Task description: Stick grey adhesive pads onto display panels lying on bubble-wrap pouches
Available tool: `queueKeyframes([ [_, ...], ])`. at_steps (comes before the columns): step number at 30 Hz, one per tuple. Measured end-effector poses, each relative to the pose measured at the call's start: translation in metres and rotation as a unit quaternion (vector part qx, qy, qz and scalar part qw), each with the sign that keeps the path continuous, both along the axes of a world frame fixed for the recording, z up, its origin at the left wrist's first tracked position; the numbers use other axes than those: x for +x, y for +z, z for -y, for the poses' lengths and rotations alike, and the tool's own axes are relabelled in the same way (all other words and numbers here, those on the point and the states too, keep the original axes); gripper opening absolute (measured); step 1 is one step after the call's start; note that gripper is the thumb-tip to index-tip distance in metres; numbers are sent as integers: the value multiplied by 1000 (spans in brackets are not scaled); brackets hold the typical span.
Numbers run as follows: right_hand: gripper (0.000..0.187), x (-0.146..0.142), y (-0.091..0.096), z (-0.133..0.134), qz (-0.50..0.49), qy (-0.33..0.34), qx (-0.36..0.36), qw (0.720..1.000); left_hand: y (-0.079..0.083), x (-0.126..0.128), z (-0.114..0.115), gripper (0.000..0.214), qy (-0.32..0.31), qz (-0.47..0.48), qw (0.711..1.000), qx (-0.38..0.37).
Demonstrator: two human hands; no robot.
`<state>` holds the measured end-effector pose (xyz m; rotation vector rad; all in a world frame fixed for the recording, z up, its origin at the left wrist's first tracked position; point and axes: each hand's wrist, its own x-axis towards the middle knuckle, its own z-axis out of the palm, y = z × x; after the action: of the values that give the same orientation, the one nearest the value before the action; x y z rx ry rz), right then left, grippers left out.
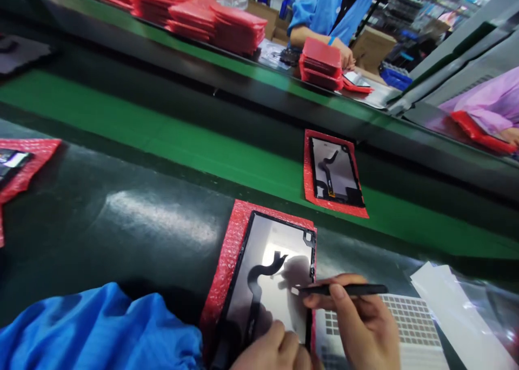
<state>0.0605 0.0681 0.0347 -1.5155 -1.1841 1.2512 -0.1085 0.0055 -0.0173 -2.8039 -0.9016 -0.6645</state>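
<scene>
A phone screen panel (275, 272) lies back-up on a red bubble-wrap pad (227, 262) at the near edge of the dark bench. My right hand (360, 321) is closed round black tweezers (344, 290) whose tip holds a small white label over the panel's right side. My left hand (275, 351), in a blue sleeve (101, 332), rests with curled fingers on the panel's lower edge, pressing it down. A black flex cable (263, 275) curls across the panel's back.
A second panel on a red pad (334, 172) lies on the green conveyor belt (162, 137). A sheet of small labels (413, 321) and white film (446, 299) lie to the right. Stacks of red pads (214, 18) sit across the belt, where a person in blue (328, 7) works.
</scene>
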Motion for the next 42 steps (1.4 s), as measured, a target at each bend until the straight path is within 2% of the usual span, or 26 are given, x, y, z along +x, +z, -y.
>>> queueKeyframes([
  [4, 24, -60, -2, -19, -18, 21, -1, 1000, 8, -37, -22, 34, 78, -79, 993, -28],
  [8, 23, -89, -6, -30, 9, 24, 25, 999, 5, -53, -34, 34, 75, -99, 992, -38],
  [16, 27, -90, -22, -32, 45, 21, -27, 998, -2, -53, -38, 18, 74, -53, 994, -54],
  [19, 27, -90, -24, -30, 55, 4, -46, 997, -5, -53, -38, 23, 80, -64, 992, -71],
  [24, 23, -86, -25, -35, 79, 39, -20, 996, -12, -53, -36, 33, 50, -81, 988, -120],
  [27, 21, -85, -25, -37, 78, 46, -17, 996, -8, -54, -40, 32, 51, -72, 988, -124],
  [30, 23, -89, -24, -34, 68, 25, -34, 997, -2, -55, -45, 32, 58, -61, 989, -120],
  [35, 22, -96, -21, -32, 54, 7, -28, 998, 1, -58, -51, 21, 76, -39, 994, -74],
  [42, 22, -94, -22, -38, 8, 35, 1, 999, 7, -64, -61, 16, 23, -73, 985, -155],
])
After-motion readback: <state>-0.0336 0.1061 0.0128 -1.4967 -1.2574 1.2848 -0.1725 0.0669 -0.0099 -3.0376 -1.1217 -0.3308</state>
